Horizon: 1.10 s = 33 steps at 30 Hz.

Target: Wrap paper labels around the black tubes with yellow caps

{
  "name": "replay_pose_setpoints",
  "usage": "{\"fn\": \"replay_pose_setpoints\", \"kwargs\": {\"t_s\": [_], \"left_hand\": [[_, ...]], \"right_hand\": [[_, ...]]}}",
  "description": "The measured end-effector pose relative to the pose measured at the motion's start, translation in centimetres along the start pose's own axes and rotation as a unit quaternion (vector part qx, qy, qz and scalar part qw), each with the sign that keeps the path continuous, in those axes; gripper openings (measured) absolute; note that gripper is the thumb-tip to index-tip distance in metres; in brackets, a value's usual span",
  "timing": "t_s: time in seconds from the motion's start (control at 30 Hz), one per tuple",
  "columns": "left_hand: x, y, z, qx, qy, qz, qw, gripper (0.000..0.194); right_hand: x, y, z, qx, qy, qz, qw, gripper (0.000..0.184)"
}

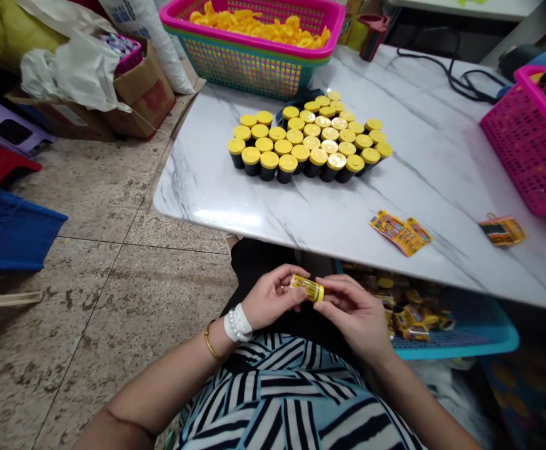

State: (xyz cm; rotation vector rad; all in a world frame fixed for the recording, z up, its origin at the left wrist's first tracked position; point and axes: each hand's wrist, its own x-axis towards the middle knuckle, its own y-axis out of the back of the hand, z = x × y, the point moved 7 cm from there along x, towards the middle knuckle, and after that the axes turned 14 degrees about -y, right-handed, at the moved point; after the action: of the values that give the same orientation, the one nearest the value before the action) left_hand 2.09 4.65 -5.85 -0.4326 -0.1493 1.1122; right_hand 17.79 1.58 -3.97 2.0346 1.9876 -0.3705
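One small wrapped cylinder (306, 288), yellow-labelled, lying nearly level above the lap, just off the near edge of the marbled white table (273, 215). Left hand (273, 299): thumb and fingers closing round the cylinder at its clear-wrapped end. Right hand (354, 312): thumb and fingertips pinching the yellow end. One cluster of black tubs with yellow caps (287, 167), standing upright and close together on the table. One stack of pink and green baskets (249, 59), sitting behind the cluster and holding yellow pieces (273, 28). Printed packets (400, 232), overlapping, lying on the table nearer the right hand. One further small packet (502, 230), lying well to their right. One pink basket (530, 150), standing at the table's right side. One blue basket (483, 322), holding small wrapped items (413, 319), sitting below the table edge beside the right hand.
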Motion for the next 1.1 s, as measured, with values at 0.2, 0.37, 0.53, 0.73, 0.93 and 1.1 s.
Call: {"fn": "replay_pose_setpoints", "kwargs": {"t_s": [0.2, 0.37, 0.53, 0.73, 0.93, 1.1], "left_hand": [[-0.5, -0.7, -2.1, -0.095, 0.102, -0.007, 0.990, 0.048], [-1.0, -2.5, -2.5, -0.230, 0.141, -0.023, 0.963, 0.051], [-0.9, -2.4, -3.1, -0.224, 0.145, 0.028, 0.963, 0.049], [-1.1, -3.4, -3.2, -0.250, 0.167, -0.017, 0.954, 0.049], [-1.3, -3.1, -3.6, -0.242, 0.182, -0.013, 0.953, 0.050], [-1.3, -3.3, -3.7, -0.231, 0.188, -0.032, 0.954, 0.044]], "right_hand": [[-0.2, -0.4, -1.2, -0.067, 0.056, -0.082, 0.993, 0.029], [-0.6, 0.5, -1.6, -0.045, 0.142, -0.022, 0.989, 0.023], [-0.8, -0.1, -1.6, -0.098, 0.142, -0.050, 0.984, 0.028], [-1.2, 0.0, -2.3, -0.106, 0.170, -0.045, 0.979, 0.028], [-1.6, 0.0, -2.7, -0.176, 0.191, -0.062, 0.964, 0.033], [-1.8, 0.2, -2.8, -0.187, 0.221, -0.043, 0.956, 0.032]]}}
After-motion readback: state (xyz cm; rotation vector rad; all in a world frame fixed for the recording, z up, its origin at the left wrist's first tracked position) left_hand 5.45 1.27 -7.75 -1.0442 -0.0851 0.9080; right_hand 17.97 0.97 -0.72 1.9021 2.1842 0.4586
